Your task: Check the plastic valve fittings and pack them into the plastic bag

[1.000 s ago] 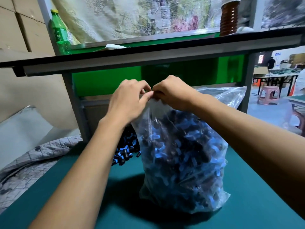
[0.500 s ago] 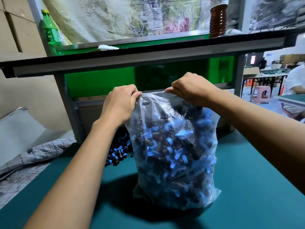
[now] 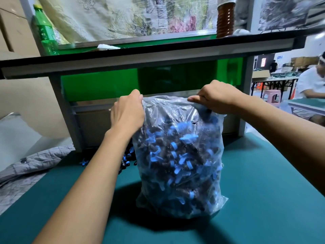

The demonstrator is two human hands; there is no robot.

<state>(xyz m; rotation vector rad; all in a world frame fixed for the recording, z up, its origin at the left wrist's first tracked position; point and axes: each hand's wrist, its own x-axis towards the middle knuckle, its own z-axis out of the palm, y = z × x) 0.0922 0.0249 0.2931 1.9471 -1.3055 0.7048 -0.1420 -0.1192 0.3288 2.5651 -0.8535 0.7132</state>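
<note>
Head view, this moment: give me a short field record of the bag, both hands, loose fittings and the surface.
bag: clear plastic bag, upright on the mat, packed with blue and black fittings
left hand: left hand grips the bag's top left corner
right hand: right hand pinches the top right edge
bag mouth: stretched between the two hands
loose fittings: loose fittings on the mat behind the left forearm, partly hidden
surface: teal mat
</note>
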